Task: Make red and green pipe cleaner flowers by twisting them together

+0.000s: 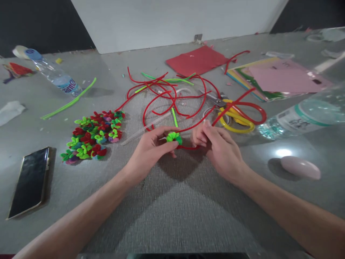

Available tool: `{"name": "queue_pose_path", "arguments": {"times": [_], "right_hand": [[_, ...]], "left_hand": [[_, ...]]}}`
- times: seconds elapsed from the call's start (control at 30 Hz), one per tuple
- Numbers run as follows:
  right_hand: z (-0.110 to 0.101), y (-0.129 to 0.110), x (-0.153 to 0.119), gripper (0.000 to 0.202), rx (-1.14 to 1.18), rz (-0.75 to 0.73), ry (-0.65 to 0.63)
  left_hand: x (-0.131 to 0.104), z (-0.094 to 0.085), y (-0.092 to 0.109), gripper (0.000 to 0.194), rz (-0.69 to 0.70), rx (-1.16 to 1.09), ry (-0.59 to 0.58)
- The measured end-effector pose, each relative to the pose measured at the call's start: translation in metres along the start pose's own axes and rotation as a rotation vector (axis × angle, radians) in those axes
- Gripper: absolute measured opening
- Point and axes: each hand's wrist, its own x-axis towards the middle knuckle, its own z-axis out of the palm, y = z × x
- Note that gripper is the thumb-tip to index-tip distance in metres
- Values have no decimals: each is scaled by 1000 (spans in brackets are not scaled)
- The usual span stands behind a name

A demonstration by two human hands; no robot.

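Note:
Between the thumb and fingers of my left hand (151,149) is a small green pipe-cleaner coil (173,137), with a green stem rising behind it. A red pipe cleaner (188,147) runs from the coil to my right hand (219,149), whose fingers are pinched together on it. Beyond both hands lies a loose tangle of red pipe cleaners (156,83) with a few green ones. To the left of my left hand sits a cluster of small red and green pipe-cleaner pieces (87,138).
Scissors with yellow handles (237,122) lie past my right hand. A phone (29,180) and a bottle (58,75) are on the left. On the right are another bottle (299,117), a pink mouse (300,167) and coloured sheets (285,77). Red paper (196,61) lies at the back.

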Motion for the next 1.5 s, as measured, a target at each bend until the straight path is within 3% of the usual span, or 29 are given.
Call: {"name": "queue_pose_path", "arguments": {"times": [0.23, 0.37, 0.53, 0.73, 0.97, 1.23, 1.37, 1.5], "right_hand": [[3, -4, -7, 35, -321, 113, -125], [2, -4, -7, 35, -408, 99, -209], [3, 0, -7, 37, -219, 110, -236], [2, 0, -7, 37, -216, 119, -237], [4, 4, -9, 34, -41, 157, -250], [6, 3, -8, 37, -74, 133, -178], [5, 7, -9, 33, 67, 179, -216], [2, 12, -9, 31, 55, 179, -211]], "left_hand": [[-3, 7, 1, 28, 24, 82, -21], [-4, 7, 3, 35, 49, 64, -19], [-5, 5, 1, 36, 68, -130, -62], [-4, 3, 1, 23, 33, -177, -100], [-4, 6, -2, 34, -50, -371, -96], [-4, 1, 0, 39, 29, -146, -166], [-3, -1, 0, 42, -3, -235, -143], [-3, -1, 1, 38, -12, -226, -155]]}}
